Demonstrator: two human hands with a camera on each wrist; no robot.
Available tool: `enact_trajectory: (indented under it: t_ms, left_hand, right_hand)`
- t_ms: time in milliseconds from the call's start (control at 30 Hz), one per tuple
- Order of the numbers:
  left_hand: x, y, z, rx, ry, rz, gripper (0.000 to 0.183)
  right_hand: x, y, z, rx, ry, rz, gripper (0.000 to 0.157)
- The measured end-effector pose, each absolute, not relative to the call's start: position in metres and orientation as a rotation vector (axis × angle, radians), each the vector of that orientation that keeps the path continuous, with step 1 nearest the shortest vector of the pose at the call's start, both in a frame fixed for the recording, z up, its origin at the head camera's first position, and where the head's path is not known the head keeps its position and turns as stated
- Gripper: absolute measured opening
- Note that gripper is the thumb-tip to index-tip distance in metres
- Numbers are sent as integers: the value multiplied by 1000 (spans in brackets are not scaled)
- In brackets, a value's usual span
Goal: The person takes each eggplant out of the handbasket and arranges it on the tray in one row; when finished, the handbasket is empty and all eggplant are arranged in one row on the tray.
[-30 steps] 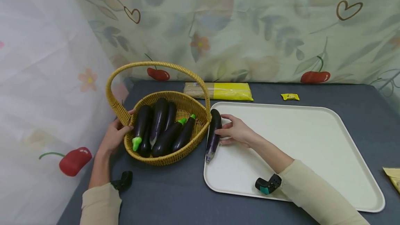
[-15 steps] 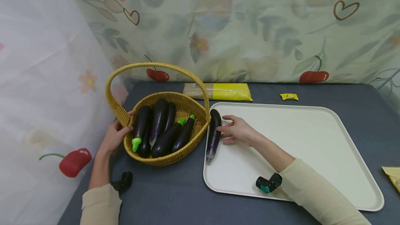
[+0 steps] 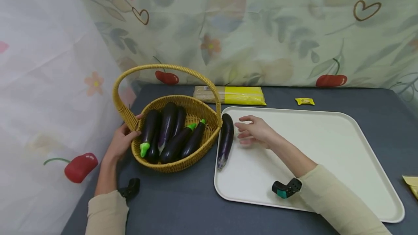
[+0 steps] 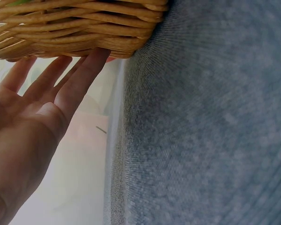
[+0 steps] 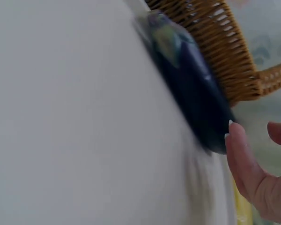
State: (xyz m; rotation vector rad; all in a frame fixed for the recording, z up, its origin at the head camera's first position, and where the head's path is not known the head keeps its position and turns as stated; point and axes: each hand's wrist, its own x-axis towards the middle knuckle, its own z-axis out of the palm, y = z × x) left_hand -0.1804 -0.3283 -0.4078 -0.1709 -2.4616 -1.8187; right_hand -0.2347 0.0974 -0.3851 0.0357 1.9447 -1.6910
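Note:
In the head view a wicker basket (image 3: pixel 176 167) with a tall arched handle holds several dark eggplants (image 3: pixel 169 122). My left hand (image 3: pixel 119 143) grips the basket's left side where the handle meets the rim; in the left wrist view its fingers (image 4: pixel 82 79) reach up to the woven wall. A single eggplant (image 3: pixel 226 139) lies along the left edge of the white tray (image 3: pixel 300 148), close beside the basket. Just right of it, my right hand (image 3: pixel 258 131) hovers over the tray with fingers spread and nothing held.
A yellow-and-clear packet (image 3: pixel 245 95) lies behind the basket and tray. Farther right sits a small yellow wrapped piece (image 3: pixel 304 101). A pale packet (image 3: pixel 412 185) shows at the right edge. Patterned cloth (image 3: pixel 261 28) hangs behind the dark table (image 3: pixel 176 206).
My right hand has let go of the eggplant on the tray and drawn off to the right. The left hand stays on the basket.

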Motion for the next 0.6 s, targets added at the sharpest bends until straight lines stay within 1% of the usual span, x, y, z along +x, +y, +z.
enact_trajectory:
  t_ms: [167,333,467,600]
  left_hand:
    - [-181,-329,-408,-173,-2462,-1815,53]
    - [-181,-328,-406,-164,-2472,-1800,53]
    - [-180,-328,-405,-157,-2481,-1788,53]
    - [-179,-326,-404,-136,-2480,-1795,53]
  right_hand:
    - [-235,108,-363,-10,1922,-1663,50]
    - [-230,114,-342,-181,1874,-1582,51]
    - [-228,106,-331,-325,1719,-1561,50]
    - [-226,88,-324,-365,1537,-1593,47]
